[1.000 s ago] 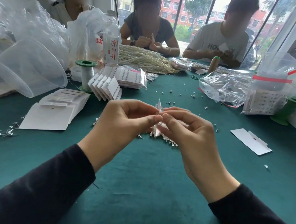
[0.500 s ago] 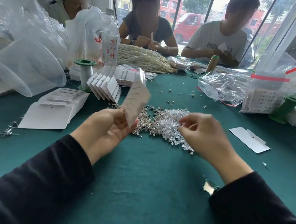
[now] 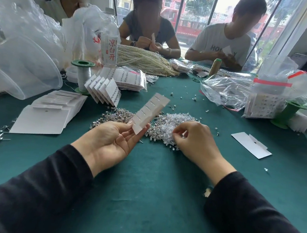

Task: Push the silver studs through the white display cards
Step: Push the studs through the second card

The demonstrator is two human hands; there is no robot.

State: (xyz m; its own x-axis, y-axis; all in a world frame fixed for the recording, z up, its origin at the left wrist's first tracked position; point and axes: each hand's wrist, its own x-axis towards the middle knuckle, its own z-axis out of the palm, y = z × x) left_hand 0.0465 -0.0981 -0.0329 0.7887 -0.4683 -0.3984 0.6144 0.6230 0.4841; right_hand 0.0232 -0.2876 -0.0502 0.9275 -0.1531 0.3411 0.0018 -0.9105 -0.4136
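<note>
My left hand pinches the lower end of a white display card between thumb and fingers; the card tilts up and to the right above the table. Behind it lies a heap of silver studs, merging on the right into a heap of clear backings. My right hand sits on the near edge of the clear heap with fingertips curled together, pinching at small pieces; what it holds is too small to tell.
Blank cards are stacked at left, filled cards stand behind them, and a single card lies at right. A clear tub, thread spools, a bottle, plastic bags and pearl strands crowd the far green table. Three people sit opposite.
A second ago both hands pinched the card together at centre. They have since parted: the left lifted the card up and turned it flat-on, the right dropped to the clear heap.
</note>
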